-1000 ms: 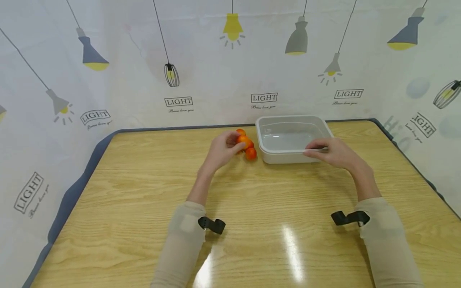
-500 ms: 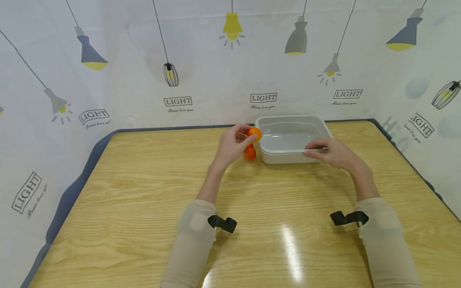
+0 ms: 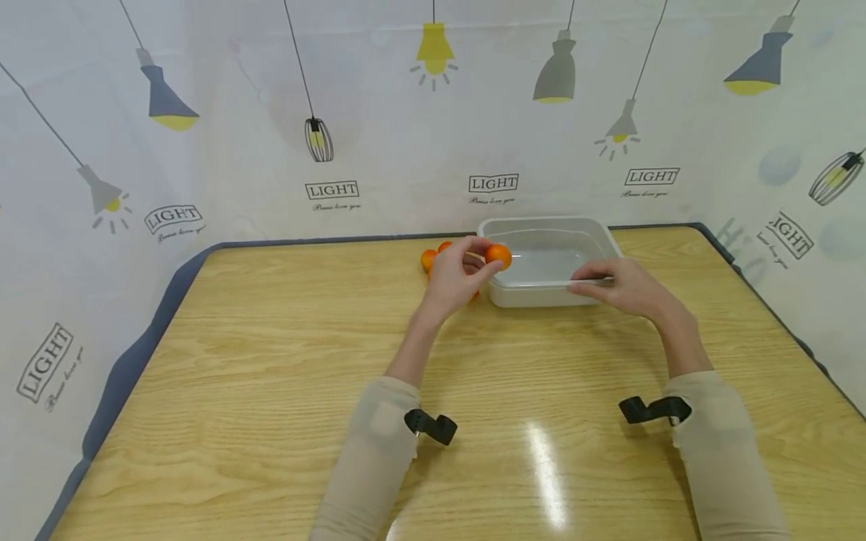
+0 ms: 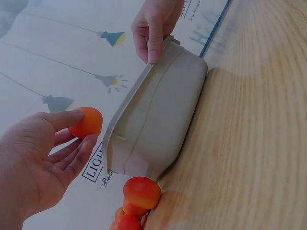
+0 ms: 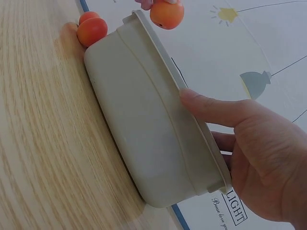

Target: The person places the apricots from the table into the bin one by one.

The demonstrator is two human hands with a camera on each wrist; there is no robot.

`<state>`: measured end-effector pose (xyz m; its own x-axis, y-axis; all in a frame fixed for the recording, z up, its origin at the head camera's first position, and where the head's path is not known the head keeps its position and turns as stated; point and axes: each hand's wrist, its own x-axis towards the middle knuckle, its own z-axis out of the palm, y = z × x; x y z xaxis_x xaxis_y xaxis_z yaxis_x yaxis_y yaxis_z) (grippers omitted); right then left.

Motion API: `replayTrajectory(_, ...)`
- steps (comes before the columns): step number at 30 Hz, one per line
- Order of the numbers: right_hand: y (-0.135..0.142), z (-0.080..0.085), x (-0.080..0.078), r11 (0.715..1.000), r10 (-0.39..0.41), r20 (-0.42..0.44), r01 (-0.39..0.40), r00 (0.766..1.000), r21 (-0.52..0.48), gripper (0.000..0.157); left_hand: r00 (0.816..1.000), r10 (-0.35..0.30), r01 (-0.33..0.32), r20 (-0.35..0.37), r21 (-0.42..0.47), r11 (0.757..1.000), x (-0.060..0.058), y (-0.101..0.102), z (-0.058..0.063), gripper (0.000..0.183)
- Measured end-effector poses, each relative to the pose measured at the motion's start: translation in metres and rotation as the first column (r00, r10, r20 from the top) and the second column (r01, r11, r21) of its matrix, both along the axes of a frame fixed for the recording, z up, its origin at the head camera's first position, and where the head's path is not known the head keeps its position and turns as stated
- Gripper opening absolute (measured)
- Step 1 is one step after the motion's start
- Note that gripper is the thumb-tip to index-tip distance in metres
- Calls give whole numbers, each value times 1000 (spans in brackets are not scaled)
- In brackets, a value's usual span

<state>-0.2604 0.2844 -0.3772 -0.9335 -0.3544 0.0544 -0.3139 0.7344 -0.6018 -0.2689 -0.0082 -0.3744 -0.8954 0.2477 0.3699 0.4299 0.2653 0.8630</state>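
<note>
My left hand (image 3: 455,279) pinches a small round orange-red fruit (image 3: 498,257) between thumb and fingertips. In the head view the fruit overlaps the left rim of a white rectangular container (image 3: 541,296); in the left wrist view the fruit (image 4: 87,122) is raised just beside that rim. The container's front rim is gripped by my right hand (image 3: 625,285), thumb on the outer side and fingers inside, as the right wrist view shows. Several more of these fruits (image 4: 142,192) lie on the table left of the container, partly hidden behind my left hand in the head view.
The wooden table (image 3: 271,361) ends at a dark blue edge along the back and sides. Behind it hangs a white backdrop (image 3: 379,90) printed with lamps. Each sleeve carries a black strap (image 3: 431,427) at the wrist.
My left hand has lifted one fruit from the group and carried it right to the container's left rim. My right hand keeps its hold on the front rim.
</note>
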Motion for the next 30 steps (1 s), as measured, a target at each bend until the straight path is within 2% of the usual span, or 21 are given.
replayTrajectory(8, -1, 2, 1, 1000, 5, -4, -5, 1000, 14, 33, 1000, -26, 26, -12, -9, 1000, -1, 5, -5, 32)
replayTrajectory(17, 1, 0, 0, 999, 18, -24, -18, 1000, 28, 32, 997, -75, 75, 7, 25, 997, 1, 5, -6, 35)
replayTrajectory(23, 1, 0, 2, 1000, 20, 5, -20, 1000, 7, 33, 998, -56, 56, -23, 31, 998, 0, 0, -4, 34)
replayTrajectory(30, 2, 0, 1, 1000, 0, 19, 0, 1000, 4, 35, 1000, -29, 30, -11, 76, 997, -1, -8, -2, 34)
